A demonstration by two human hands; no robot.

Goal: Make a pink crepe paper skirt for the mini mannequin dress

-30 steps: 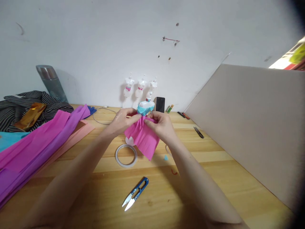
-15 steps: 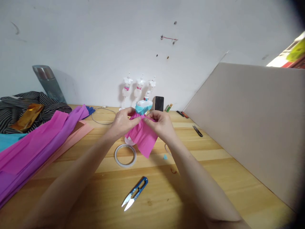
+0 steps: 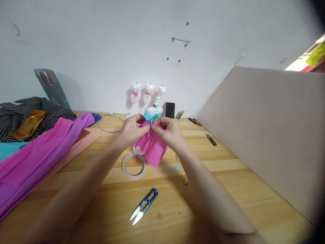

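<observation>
A small white dress form (image 3: 153,110) stands near the middle of the table, with a light blue band (image 3: 152,117) wrapped round its body. Pink crepe paper (image 3: 153,149) hangs in gathers just below that band. My left hand (image 3: 133,130) pinches the paper's upper edge from the left, thumb pressed on the folds. From the right, my right hand (image 3: 169,130) pinches the same edge, its thumb tip close to the left one. Behind the paper, part of the form's white base (image 3: 138,150) shows; the rest is hidden.
A tape roll (image 3: 134,166) and blue thread snips (image 3: 144,206) lie in front. Coloured paper sheets (image 3: 45,152) spread at left below a flask (image 3: 52,88). Other dress forms (image 3: 135,91) stand by the wall beside a black phone-like object (image 3: 170,110). A pale board (image 3: 264,135) bounds the right.
My right thumb has moved slightly left, closer to my left thumb. The paper is more bunched at the top, and its loose lower corner has shifted left.
</observation>
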